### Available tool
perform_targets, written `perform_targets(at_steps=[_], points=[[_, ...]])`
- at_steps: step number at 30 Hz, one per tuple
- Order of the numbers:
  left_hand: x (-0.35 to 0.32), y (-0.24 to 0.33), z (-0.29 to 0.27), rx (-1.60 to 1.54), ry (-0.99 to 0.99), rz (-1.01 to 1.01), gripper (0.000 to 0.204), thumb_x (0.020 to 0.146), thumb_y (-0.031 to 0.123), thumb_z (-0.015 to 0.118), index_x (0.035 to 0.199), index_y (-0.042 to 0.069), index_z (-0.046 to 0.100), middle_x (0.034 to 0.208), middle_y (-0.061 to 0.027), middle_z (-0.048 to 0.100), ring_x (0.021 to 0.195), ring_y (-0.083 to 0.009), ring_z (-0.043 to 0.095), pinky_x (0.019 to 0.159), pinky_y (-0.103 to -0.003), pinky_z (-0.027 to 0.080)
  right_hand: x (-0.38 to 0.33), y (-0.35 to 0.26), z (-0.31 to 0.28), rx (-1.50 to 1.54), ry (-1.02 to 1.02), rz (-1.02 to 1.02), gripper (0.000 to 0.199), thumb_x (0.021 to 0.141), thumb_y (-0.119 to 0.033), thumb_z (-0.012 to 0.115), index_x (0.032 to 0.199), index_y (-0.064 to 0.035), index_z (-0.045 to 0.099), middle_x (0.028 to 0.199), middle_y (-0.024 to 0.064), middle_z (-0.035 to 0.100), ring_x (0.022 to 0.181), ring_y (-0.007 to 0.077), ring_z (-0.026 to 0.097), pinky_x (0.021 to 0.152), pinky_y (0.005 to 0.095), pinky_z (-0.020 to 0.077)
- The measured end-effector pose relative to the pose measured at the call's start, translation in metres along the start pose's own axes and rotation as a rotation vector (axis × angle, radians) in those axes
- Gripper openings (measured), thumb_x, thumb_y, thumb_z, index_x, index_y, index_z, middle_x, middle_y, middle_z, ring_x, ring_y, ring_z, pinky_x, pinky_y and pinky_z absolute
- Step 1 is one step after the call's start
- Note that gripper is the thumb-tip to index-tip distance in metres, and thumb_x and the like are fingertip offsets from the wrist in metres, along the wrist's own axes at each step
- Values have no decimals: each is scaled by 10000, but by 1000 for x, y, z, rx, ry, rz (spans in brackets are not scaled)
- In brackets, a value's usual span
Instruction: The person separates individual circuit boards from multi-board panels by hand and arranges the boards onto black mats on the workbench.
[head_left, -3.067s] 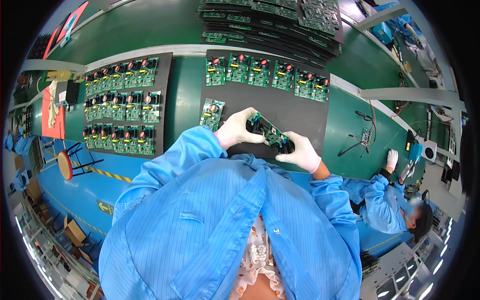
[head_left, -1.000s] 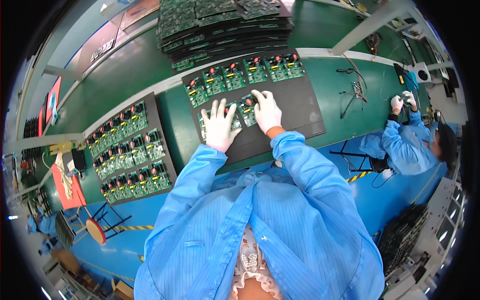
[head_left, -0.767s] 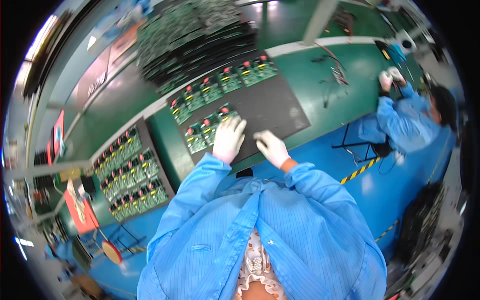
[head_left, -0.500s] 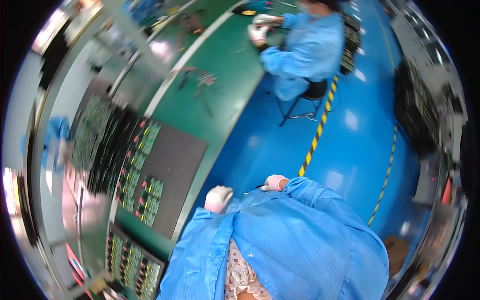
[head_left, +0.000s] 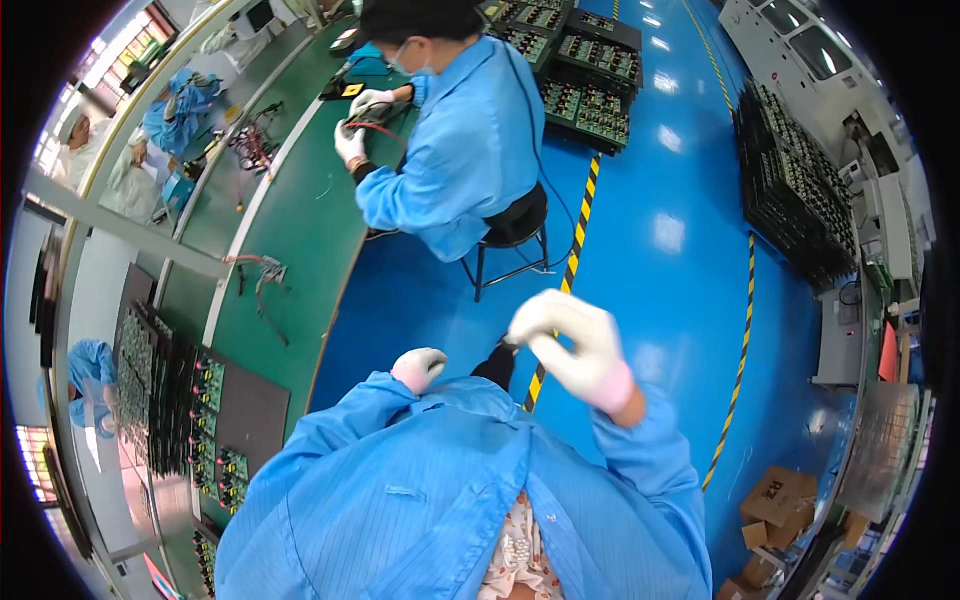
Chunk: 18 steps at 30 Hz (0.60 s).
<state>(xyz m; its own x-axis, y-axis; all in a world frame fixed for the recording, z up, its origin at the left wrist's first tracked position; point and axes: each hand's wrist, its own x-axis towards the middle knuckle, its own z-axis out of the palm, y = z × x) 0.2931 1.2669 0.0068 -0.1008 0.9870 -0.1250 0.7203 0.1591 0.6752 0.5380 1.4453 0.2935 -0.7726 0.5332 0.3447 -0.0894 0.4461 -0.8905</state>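
Note:
My left hand (head_left: 420, 369), in a white glove with a pink cuff, hangs in front of my blue coat with its fingers curled in. No object shows in it. Farther right, my right hand (head_left: 585, 350) is raised over the blue floor, gloved the same way. Its thumb and fingers bend together into a loop, and nothing visible is held. Neither hand touches the green workbench (head_left: 300, 330) on the left. On that bench, green circuit boards (head_left: 205, 400) lie on a dark board (head_left: 250, 410), nearest to my left hand.
Ahead, a co-worker in a blue coat (head_left: 450, 150) sits on a black stool (head_left: 515, 225), handling a red cable (head_left: 378, 128). Stacked board trays (head_left: 590, 100) stand beyond; another stack (head_left: 795, 190) is at right. Cardboard boxes (head_left: 780, 505) sit lower right. Yellow-black tape (head_left: 580, 220) marks the floor.
My right hand has risen away from my coat and appears larger. The view has shifted: the co-worker and bench now lie farther left, and the stacked trays ahead show more fully.

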Motion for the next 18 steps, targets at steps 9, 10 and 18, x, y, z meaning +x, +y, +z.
perform_targets(at_steps=[9,10,18], points=[[283,119,56,-160,-274,103,254,842,178,617,1030,31,705,993,-93,728,883,-288,677,806,-357,530,72,-101,-199,-555,-108,-332,335,701,-139,753,1029,-127,687,945,38,659,806,187,595,730,272,502],[306,133,59,-121,-275,134,252,848,181,616,1033,35,704,1005,-93,724,903,-291,673,824,-359,529,83,-86,-213,-533,10,-421,437,668,-166,799,1088,-121,687,1009,54,682,859,212,631,766,270,521],[515,250,144,-57,-420,489,228,859,228,600,1010,99,711,970,-94,706,908,-300,660,832,-374,524,184,75,-332,-911,-356,-577,181,777,-162,671,948,-180,614,898,-4,601,686,139,543,609,257,442]])
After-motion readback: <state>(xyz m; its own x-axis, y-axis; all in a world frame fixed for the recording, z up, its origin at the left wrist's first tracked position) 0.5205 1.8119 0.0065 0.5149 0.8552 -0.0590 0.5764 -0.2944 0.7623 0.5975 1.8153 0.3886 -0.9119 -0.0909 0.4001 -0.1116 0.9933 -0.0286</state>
